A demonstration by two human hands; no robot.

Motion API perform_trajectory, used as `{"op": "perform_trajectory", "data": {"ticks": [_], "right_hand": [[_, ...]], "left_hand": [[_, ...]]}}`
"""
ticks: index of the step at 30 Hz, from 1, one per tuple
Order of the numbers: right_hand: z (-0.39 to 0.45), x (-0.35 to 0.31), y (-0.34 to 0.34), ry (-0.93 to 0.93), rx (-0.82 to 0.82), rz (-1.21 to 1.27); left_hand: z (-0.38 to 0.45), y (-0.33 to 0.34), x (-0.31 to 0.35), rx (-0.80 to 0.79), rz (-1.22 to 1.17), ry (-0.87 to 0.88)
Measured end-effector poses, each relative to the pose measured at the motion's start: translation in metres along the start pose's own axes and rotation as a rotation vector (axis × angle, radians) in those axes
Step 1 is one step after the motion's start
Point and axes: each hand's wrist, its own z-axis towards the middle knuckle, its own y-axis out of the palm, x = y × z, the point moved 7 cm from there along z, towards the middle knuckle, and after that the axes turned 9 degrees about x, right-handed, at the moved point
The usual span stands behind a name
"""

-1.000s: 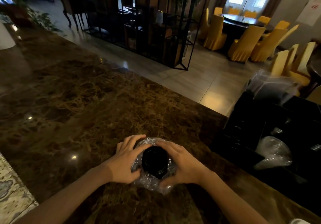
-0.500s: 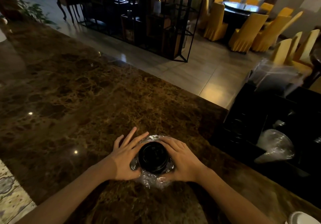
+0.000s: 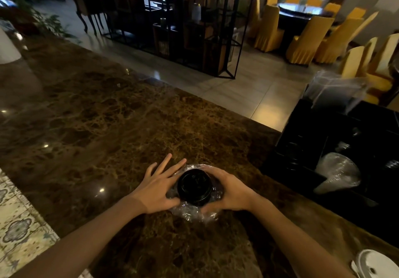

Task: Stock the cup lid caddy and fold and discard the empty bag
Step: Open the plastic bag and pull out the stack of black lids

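While the stack of black cup lids (image 3: 195, 186) stands upright on the marble counter (image 3: 108, 115) at near centre, the clear plastic bag (image 3: 192, 212) lies crumpled around its foot, pushed down below the top lid. On the stack's left, the left hand (image 3: 158, 188) rests flat and spread, fingers fanned and holding nothing, its thumb side touching the film. On the right, the right hand (image 3: 232, 191) curls around the stack's side and the gathered film, a loose cupping hold.

The lids look light and stiff but only loosely nested, so the stack may topple or split if tilted; a grip around its sides, low down, seems safest. The film is thin, soft and slippery, best pinched at its bunched rim. Further right sits the black lid caddy (image 3: 336, 148), where clear domed lids (image 3: 339, 173) already lie in one compartment.
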Motion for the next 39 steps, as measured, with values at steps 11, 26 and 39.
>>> {"op": "perform_trajectory", "data": {"ticks": [11, 26, 39], "right_hand": [[-0.018, -0.047, -0.046, 0.184, 0.053, -0.244], [-0.025, -0.086, 0.045, 0.593, 0.452, -0.503], [-0.038, -0.071, 0.049, 0.6, 0.607, -0.36]], "left_hand": [[0.003, 0.004, 0.003, -0.008, -0.029, 0.023], [-0.007, 0.007, 0.013, -0.005, -0.162, -0.101], [-0.003, -0.002, 0.014, -0.022, -0.402, 0.018]]}}
